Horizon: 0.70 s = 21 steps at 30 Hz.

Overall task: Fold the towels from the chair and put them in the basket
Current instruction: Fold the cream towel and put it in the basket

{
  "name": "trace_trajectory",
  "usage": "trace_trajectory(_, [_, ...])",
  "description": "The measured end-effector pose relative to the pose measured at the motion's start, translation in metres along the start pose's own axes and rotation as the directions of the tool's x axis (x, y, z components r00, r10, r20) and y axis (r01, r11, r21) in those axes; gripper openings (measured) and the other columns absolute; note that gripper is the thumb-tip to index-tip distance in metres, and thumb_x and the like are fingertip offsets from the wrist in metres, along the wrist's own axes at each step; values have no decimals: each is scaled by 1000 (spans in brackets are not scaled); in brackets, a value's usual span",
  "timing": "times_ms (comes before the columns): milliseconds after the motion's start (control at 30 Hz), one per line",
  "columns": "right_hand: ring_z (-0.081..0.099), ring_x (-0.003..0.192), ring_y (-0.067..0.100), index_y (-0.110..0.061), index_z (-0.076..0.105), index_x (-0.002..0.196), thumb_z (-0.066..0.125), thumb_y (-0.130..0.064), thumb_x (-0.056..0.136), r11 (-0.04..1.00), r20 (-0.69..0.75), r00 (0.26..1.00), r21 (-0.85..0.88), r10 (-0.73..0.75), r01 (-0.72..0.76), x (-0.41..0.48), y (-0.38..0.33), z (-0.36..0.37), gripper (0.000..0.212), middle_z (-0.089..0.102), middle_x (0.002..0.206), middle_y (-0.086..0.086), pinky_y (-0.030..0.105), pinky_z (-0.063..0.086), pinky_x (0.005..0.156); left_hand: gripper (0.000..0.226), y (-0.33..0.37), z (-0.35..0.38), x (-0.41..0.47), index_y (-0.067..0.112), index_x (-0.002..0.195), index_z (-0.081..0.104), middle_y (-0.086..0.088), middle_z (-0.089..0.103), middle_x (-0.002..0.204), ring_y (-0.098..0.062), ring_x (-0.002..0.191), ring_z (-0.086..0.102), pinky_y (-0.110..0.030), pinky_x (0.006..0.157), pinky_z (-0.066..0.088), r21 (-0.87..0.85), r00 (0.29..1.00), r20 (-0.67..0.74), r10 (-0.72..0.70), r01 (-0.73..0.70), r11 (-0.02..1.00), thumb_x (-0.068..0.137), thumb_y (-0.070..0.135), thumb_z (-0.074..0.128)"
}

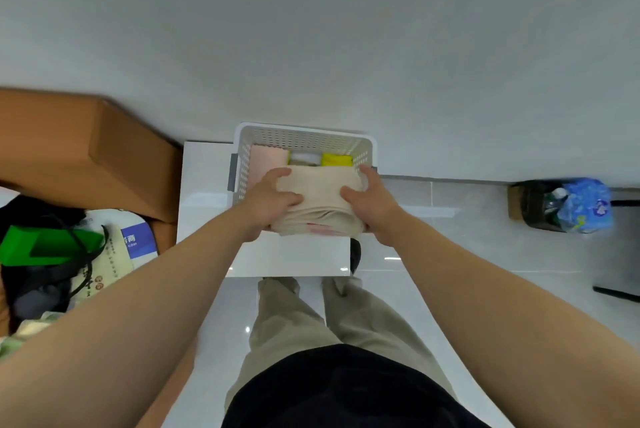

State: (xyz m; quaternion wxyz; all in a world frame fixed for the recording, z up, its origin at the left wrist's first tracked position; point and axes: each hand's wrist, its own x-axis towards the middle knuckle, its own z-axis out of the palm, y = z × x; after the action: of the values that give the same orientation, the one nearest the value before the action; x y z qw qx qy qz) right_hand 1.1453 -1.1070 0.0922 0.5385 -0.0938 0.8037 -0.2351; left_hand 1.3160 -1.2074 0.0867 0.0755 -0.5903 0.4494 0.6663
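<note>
A folded beige towel [320,201] is held over the near rim of a white perforated basket [304,138]. My left hand [268,201] grips its left side and my right hand [372,202] grips its right side, thumbs on top. Under it a pink edge shows. Inside the basket lie a folded pink towel [268,161], a pale one [304,159] and a yellow one [336,159]. The chair is not in sight.
The basket stands on a white low table [204,192] against a grey wall. A brown cardboard box [104,157] and bags [52,247] crowd the left. A bin with a blue bag [571,204] sits at the right on the tiled floor.
</note>
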Motion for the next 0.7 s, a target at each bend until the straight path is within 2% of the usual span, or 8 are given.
trace_trajectory(67, [54,121,29,-41,30,153,56,-26,99,988,68,997,-145,-36,46,12,3,-3,62,46,143,3,50,54,98,42,-1,-3,10,31,130,57,-6,55,123,-31,99,65,-49,74,62,43,995,102,-1,-4,999,93,14,68])
trace_trajectory(167, [52,116,26,-37,34,154,58,-13,96,948,131,990,-306,-50,89,31,4,-5,67,39,149,6,37,55,92,50,-7,-8,33,33,132,59,-3,55,125,-27,102,64,-46,79,62,167,985,155,77,-103,981,90,6,69])
trace_trajectory(267, [52,120,29,-35,23,158,58,-3,92,916,134,990,-390,-45,94,54,5,2,81,37,149,9,37,52,97,68,-14,-9,64,34,143,51,1,49,140,-19,114,57,-27,89,53,381,951,166,259,-304,873,86,4,72])
trace_trajectory(333, [55,117,31,-34,14,160,53,-2,92,887,103,993,-450,-58,99,70,10,13,84,38,144,11,39,53,96,76,-23,-5,86,37,148,43,2,40,139,-15,116,49,-17,89,41,492,939,164,303,-344,800,85,6,73])
trace_trajectory(400, [54,119,34,-32,8,160,49,-7,92,838,48,995,-536,-92,103,88,17,26,83,32,147,17,42,50,101,80,-32,1,105,39,150,37,-1,35,137,-14,112,44,-14,87,36,559,942,138,307,-330,761,86,8,72])
trace_trajectory(533, [35,138,39,-30,-1,160,47,-12,94,763,12,996,-642,-93,79,115,40,46,84,6,157,24,46,38,113,86,-48,16,133,40,152,32,-6,30,144,-24,124,46,-16,91,34,611,955,84,286,-276,742,83,6,71])
trace_trajectory(633, [28,141,39,-28,-5,160,47,-15,94,664,-32,993,-746,-115,53,126,56,56,85,13,156,26,46,39,108,87,-56,29,144,42,150,31,-7,29,142,-28,119,51,-23,92,41,636,965,49,257,-228,738,80,6,68])
trace_trajectory(700, [27,142,37,-29,-8,159,48,-16,93,637,-63,991,-770,-118,27,136,65,62,88,9,158,23,45,37,110,87,-60,35,148,41,148,31,-8,29,139,-32,114,55,-29,96,46,654,966,18,258,-206,728,78,4,65])
